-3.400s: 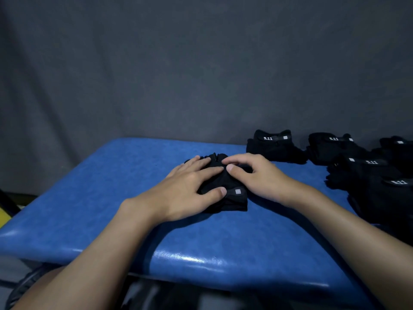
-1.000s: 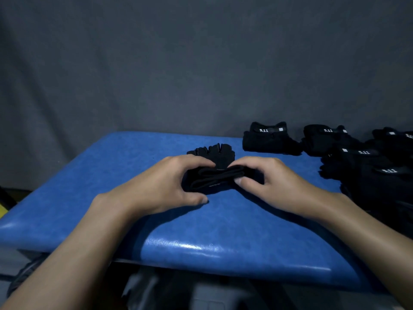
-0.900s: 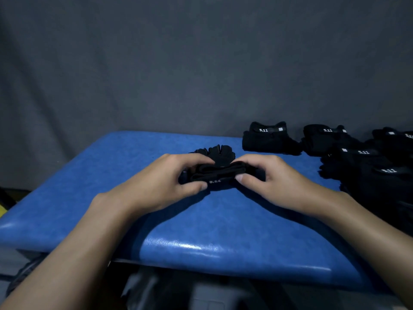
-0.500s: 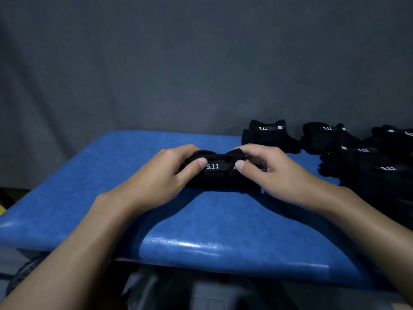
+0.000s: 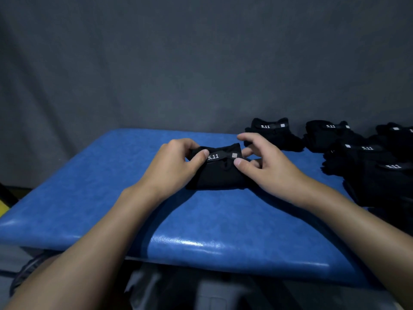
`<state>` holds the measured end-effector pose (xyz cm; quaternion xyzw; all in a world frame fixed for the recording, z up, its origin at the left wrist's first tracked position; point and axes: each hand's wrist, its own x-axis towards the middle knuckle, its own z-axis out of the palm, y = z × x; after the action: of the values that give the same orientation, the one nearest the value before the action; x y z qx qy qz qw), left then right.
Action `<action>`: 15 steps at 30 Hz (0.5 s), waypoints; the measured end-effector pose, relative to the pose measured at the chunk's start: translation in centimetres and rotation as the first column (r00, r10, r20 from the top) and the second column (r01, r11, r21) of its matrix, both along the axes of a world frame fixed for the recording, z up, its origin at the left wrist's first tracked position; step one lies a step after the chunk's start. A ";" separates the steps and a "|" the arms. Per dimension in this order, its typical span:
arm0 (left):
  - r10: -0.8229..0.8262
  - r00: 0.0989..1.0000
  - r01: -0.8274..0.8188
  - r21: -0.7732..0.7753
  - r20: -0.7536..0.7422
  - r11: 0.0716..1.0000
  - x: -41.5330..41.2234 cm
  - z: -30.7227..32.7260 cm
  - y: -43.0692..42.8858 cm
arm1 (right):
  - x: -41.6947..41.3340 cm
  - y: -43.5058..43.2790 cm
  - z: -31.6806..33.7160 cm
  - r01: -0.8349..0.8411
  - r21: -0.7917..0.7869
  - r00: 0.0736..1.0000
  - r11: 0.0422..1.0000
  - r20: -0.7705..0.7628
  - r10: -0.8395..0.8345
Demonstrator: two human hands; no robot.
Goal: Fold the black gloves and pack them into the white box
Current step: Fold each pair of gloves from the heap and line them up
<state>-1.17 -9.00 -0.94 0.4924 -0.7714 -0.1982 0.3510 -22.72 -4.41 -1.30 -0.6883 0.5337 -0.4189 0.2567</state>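
**Both hands hold a folded glove bundle on the blue surface**

The folded black gloves (image 5: 218, 175) lie as one compact bundle on the blue surface (image 5: 107, 198), about midway across it and towards its far edge. A band printed "5.11", with a small square logo, runs across the upper front of the bundle.

The left hand (image 5: 172, 168) grips the bundle's left end. Its thumb presses on the band just beside the printed number, and its fingers (image 5: 178, 144) are curled together over the top. The right hand (image 5: 268, 166) pinches the right end, with the thumb tip set just under the square logo and a curled finger touching the end behind it. Its index finger is lifted clear of the cloth. Both forearms reach in over the near edge.

Behind the right hand, a second folded bundle (image 5: 271, 133) and a third folded bundle (image 5: 328, 135) sit side by side at the far edge, with their printed bands facing the camera. A dark heap of black gloves (image 5: 380, 175) covers the right side of the surface. A grey cloth backdrop (image 5: 178, 63) hangs behind.
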 end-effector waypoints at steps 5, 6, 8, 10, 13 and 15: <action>0.099 0.994 -0.099 0.021 0.037 0.995 -0.6 -0.1 0.0 | 0.1 0.1 -0.3 -0.014 -0.131 0.989 0.991 -0.150 -0.006; 0.118 0.992 -0.118 0.021 0.036 0.993 -0.7 -0.1 0.0 | 0.0 0.1 -0.4 -0.030 -0.158 0.983 0.987 -0.182 0.001; 0.148 0.988 -0.149 0.012 0.032 0.989 -0.9 -0.1 0.0 | 0.0 0.2 -0.5 -0.052 -0.152 0.972 0.987 -0.232 0.015; 0.163 0.985 -0.162 -0.021 0.053 0.987 -1.1 -0.1 0.2 | -0.1 0.2 -0.7 -0.053 -0.120 0.958 0.991 -0.286 0.017; 0.138 0.981 -0.120 -0.133 0.140 0.984 -0.7 -0.2 0.6 | 0.0 0.2 -0.6 -0.050 -0.081 0.939 0.996 -0.344 0.019; -0.006 0.990 0.030 -0.166 0.144 0.986 -0.1 -0.2 1.0 | 0.1 0.2 -0.6 -0.046 -0.071 0.934 0.996 -0.357 0.018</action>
<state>-1.23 -8.02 -1.16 0.4671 -0.8130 -0.1001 0.3331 -22.66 -4.25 -1.94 -0.7708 0.5434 -0.3036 0.1355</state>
